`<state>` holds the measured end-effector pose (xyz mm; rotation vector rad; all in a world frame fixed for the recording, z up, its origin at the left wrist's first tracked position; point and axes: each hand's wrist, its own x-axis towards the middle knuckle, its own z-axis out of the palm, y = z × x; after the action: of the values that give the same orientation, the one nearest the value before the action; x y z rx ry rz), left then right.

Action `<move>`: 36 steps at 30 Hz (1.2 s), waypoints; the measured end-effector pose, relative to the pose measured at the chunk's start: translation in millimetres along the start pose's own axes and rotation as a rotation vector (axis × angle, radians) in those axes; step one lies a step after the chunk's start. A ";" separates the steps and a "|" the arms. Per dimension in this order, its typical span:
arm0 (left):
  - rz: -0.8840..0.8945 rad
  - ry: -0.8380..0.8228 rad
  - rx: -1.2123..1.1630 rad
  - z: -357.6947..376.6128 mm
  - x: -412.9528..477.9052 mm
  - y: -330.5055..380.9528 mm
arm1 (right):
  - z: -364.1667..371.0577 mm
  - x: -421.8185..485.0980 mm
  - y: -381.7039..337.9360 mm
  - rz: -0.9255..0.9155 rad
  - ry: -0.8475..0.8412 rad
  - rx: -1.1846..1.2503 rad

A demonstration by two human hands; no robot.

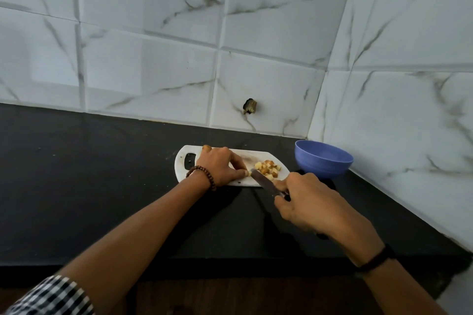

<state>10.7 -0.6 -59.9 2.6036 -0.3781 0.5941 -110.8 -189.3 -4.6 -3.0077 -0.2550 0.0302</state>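
On the black counter (102, 174) a white cutting board (258, 154) lies near the far corner, its handle hole to the left. The left hand (220, 165) rests on the board with fingers curled down and pinches a small pale piece (247, 173) against the surface at its fingertips. The right hand (307, 202) grips the handle of a knife (262, 181), fingers wrapped round it. The blade runs far and left from the hand across the near edge of the board, and its tip meets the held piece just beside the left fingertips. The piece is probably fruit, though it is too small to be sure. A pile of diced chunks (267, 167), yellow with brown skin, sits on the right part of the board, just right of the blade. A blue bowl (323, 161) stands right of the board, near the tiled wall (153, 46). A beaded bracelet (202, 176) circles the left wrist and a dark band (376, 261) the right.
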 end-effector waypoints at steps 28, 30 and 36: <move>-0.082 -0.154 -0.063 -20.1 -1.1 -10.8 | 19.5 13.3 -5.4 -0.005 0.169 0.189; -0.083 -0.161 -0.118 -19.8 -1.5 -12.6 | 21.8 13.4 -7.2 -0.022 0.163 0.215; -0.124 -0.125 -0.221 -18.7 -0.9 -11.5 | 21.6 17.8 -13.3 -0.054 0.146 0.291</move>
<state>7.6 18.3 -49.3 2.4361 -0.3004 0.3289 -96.1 -170.6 -24.6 -2.6968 -0.2884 -0.1442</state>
